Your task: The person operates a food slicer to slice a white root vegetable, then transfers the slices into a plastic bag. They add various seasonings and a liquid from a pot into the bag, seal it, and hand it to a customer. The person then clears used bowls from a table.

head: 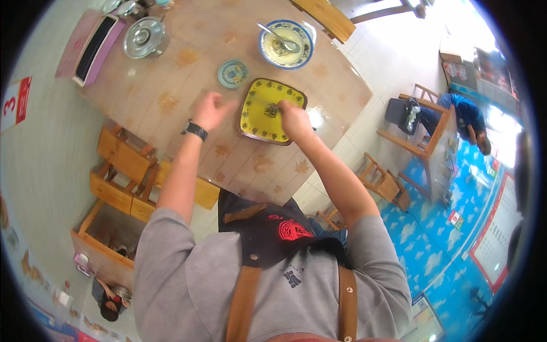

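A square yellow tray or plate [260, 117] with a dark rim and dark printed motifs lies on the table before me. My right hand [295, 119] is over its right part, fingers curled. Whether it grips anything is hidden, though a small dark tip shows beside the wrist. To the left of the tray, my left hand [212, 111] is blurred by motion, thumb and fingers apart, with nothing seen in it. Just beyond that hand sits a small blue patterned dish [233, 73]. Behind the tray stands a blue-rimmed bowl [295, 55] with a metal spoon [286, 42] and some leftover liquid.
The table [166, 81] carries a lidded metal pot [144, 37] and a pink box [96, 51] at the far left. Wooden chairs [124, 158] stand at left. One person [463, 117] bends near another table at right; a second person [111, 301] is at lower left.
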`<act>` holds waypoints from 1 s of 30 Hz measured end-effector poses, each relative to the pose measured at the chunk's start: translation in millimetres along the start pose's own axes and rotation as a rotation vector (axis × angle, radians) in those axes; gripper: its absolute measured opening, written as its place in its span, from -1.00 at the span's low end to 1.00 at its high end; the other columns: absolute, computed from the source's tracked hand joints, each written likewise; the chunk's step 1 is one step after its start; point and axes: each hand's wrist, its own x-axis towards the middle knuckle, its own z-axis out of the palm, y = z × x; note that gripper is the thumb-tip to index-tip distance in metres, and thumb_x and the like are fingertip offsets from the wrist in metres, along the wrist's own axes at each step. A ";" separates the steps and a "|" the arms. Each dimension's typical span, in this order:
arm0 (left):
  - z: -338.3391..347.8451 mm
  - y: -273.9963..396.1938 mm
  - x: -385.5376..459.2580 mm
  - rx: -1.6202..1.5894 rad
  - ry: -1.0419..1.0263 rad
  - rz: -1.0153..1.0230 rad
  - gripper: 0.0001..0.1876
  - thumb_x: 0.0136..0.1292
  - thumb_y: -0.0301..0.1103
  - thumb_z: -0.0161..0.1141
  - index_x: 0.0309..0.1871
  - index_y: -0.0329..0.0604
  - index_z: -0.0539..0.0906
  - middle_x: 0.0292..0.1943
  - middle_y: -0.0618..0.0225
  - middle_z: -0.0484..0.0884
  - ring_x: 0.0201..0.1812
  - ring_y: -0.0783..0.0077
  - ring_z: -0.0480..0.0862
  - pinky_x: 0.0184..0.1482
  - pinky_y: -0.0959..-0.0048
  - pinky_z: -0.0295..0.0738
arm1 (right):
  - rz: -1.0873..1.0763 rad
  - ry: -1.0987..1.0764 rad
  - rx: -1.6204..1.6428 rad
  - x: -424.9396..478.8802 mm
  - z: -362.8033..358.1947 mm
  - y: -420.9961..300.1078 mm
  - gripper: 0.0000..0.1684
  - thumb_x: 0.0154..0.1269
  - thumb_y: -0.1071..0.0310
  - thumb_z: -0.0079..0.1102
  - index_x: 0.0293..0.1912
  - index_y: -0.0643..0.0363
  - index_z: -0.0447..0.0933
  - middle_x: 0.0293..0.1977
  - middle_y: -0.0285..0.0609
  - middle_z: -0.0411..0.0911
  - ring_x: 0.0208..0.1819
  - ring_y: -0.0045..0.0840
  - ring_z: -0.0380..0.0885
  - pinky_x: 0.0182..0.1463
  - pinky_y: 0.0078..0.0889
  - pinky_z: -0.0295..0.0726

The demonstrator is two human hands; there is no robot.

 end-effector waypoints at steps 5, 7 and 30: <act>14.3 -5.3 86.2 -0.321 0.036 -0.394 -0.70 0.33 -0.19 0.26 -0.29 -0.27 0.50 -0.45 0.20 0.71 -0.47 0.30 0.75 -0.46 0.40 0.62 | 0.316 0.206 0.425 59.7 -42.8 57.1 -0.68 0.39 0.22 0.04 -0.15 0.27 0.63 -0.41 0.03 0.64 -0.31 -0.22 0.63 -0.23 -0.24 0.58; 21.7 -9.5 93.8 -0.401 0.029 -0.344 -0.77 0.36 -0.28 0.21 -0.27 -0.29 0.50 -0.45 0.20 0.71 -0.52 0.38 0.73 -0.52 0.49 0.57 | 0.354 0.129 0.456 83.2 -53.4 53.8 -0.61 0.41 0.16 0.05 -0.17 0.30 0.66 -0.60 -0.11 0.54 -0.55 -0.43 0.54 -0.39 -0.35 0.51; 97.9 29.0 -61.0 0.191 0.274 -0.129 -0.62 0.34 -0.03 0.23 -0.22 -0.21 0.51 -0.43 0.17 0.64 -0.38 0.22 0.64 -0.33 0.25 0.52 | 0.494 0.115 1.468 -114.9 -18.8 108.6 -0.82 0.45 0.33 0.07 -0.27 0.23 0.47 -0.59 -0.41 0.34 -0.62 -0.74 0.26 -0.57 -0.60 0.19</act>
